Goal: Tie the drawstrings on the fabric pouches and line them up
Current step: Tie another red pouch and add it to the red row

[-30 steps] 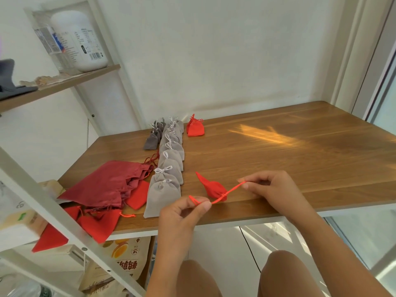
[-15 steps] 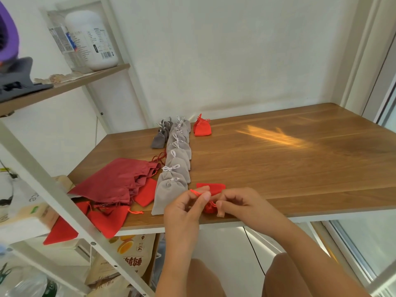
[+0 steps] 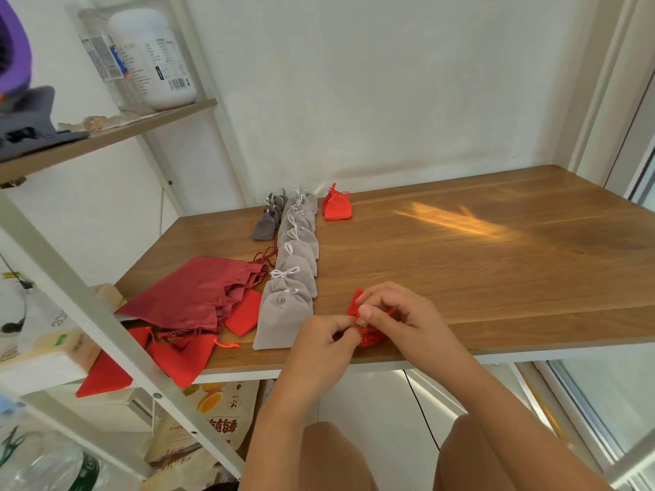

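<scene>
A small red fabric pouch (image 3: pixel 369 329) sits at the wooden bench's (image 3: pixel 496 278) near edge, about 6 o'clock, mostly hidden by both hands. Only one corner and the bunched neck show. The left hand (image 3: pixel 320 340) pinches the neck from 9 o'clock. The right hand (image 3: pixel 402 313) has its grip curled over the pouch from 3 o'clock. The drawstring cannot be traced. A row of light grey fabric pouches (image 3: pixel 289 303) lies just beside, at 10 o'clock.

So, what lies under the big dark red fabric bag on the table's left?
Under the big dark red fabric bag, flat bright red fabric pouches stick out; anything deeper is covered.
</scene>
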A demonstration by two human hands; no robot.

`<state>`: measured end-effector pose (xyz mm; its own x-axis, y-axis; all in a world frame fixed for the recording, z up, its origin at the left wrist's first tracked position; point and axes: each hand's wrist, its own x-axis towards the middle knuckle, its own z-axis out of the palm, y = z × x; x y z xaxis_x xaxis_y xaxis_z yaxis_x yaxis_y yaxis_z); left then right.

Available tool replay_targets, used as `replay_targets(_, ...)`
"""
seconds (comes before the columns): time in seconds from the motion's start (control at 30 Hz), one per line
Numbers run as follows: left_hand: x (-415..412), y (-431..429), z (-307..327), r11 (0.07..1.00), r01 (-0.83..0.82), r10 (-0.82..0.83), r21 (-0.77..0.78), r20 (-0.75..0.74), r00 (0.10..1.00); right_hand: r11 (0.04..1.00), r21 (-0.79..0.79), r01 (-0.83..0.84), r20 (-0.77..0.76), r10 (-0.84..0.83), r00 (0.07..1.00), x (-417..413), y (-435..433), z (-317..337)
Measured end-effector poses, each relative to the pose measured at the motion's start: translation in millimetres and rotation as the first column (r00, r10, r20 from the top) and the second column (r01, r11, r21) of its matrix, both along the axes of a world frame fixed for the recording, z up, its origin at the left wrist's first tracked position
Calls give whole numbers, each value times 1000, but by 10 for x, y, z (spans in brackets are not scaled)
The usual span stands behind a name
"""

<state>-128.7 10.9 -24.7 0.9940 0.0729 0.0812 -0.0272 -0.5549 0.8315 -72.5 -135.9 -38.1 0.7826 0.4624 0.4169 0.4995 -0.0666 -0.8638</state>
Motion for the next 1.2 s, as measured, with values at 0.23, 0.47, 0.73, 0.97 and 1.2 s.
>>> replay_targets(0.23,-36,3,73,968,-110,109,-224,-17,994,991,-11,-130,-83,129,988,75,-32,85)
replay_targets(0.47,-20,44,111,914,-172,150,-367,-89,985,983,-162,81,211,-46,977,67,-87,84)
replay_targets(0.73,-48,13,174,884,-113,99,-454,-56,994,934,-312,171,360,-51,932,7,-48,114)
replay_targets(0.97,-75,30,159,880,-155,100,-450,-143,985,893,-340,296,458,-118,881,-74,-44,138)
replay_targets(1.2,-132,22,130,817,-107,0,-567,-186,983,949,-287,126,264,-48,963,-146,-67,104)
